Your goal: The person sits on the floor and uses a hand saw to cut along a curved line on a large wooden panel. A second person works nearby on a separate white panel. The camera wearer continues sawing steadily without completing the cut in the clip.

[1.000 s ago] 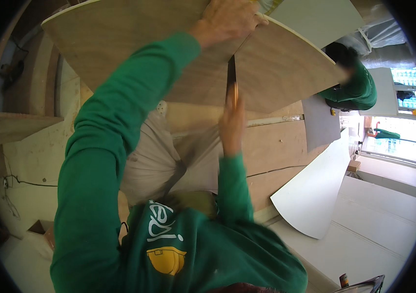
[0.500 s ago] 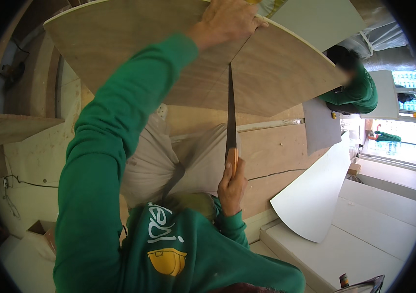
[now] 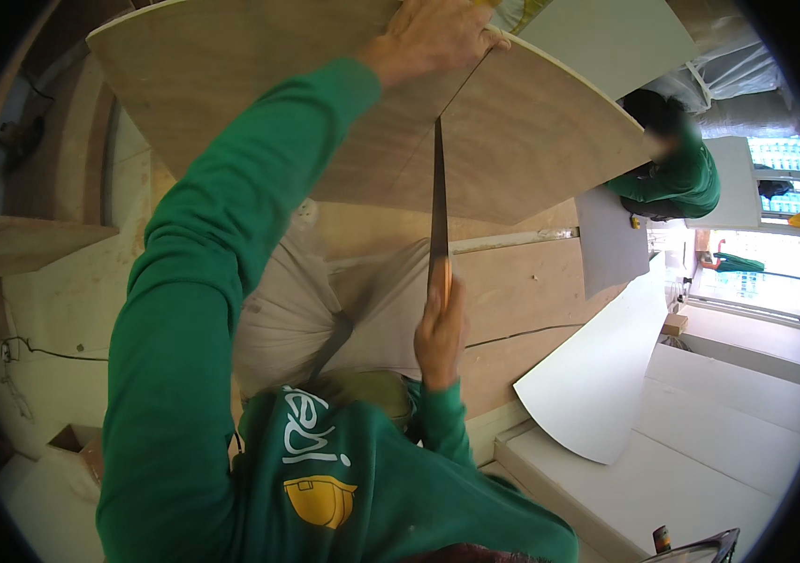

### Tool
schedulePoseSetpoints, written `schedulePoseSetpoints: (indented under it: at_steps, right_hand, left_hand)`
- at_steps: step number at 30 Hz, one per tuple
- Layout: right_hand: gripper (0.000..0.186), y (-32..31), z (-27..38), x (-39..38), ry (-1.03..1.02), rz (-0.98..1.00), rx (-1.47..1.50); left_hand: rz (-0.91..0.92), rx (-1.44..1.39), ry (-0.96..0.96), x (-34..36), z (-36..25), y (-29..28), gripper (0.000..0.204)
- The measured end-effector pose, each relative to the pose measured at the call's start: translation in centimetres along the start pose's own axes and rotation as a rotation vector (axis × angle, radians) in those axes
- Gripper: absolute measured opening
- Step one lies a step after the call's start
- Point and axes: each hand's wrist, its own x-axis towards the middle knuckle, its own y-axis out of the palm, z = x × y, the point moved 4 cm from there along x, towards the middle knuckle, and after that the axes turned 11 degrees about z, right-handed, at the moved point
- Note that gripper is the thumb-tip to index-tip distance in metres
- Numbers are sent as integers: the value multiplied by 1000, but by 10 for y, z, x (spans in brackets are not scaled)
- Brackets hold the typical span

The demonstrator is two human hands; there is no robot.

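A wide brown plywood panel [image 3: 259,122] with a curved far edge stands tilted before me. My left hand [image 3: 433,42] is closed over its far edge, thumb and fingers right beside the upper end of a thin dark cut. In my right hand [image 3: 440,333] is a handsaw [image 3: 439,202], gripped by its orange-brown wooden handle. The dark blade points away from me and meets the panel at the lower end of the cut. A faint line runs on below that spot. The blade's far tip is hidden behind the panel.
To the right, a co-worker in green [image 3: 686,174] bends at the panel's right end. A white curved sheet [image 3: 597,375] leans over a pale bench [image 3: 700,441]. A grey sheet [image 3: 611,244] lies behind it. On the left are wooden cabinet parts [image 3: 29,249] and a black cable [image 3: 62,354].
My right hand has pushed the saw forward, away from me, so its handle sits closer to the panel. My left hand keeps its hold on the panel edge.
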Motion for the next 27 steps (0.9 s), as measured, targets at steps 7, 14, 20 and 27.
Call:
schedulePoseSetpoints:
  at_steps: [7,14,20,27]
  right_hand:
    - [36,11,14,108,-40,-71,-1]
    - [33,15,28,158,-101,-119,2]
    - [37,-7,1,-18,69,52,105]
    - [32,21,20,184,-13,-96,56]
  left_hand:
    - [186,79,-50,2,-12,7,51]
    - [28,3,-10,-5,-8,1,41]
    - [-18,-19,-13,-3,1,5,43]
    - [3,-16,34,4,-16,4,43]
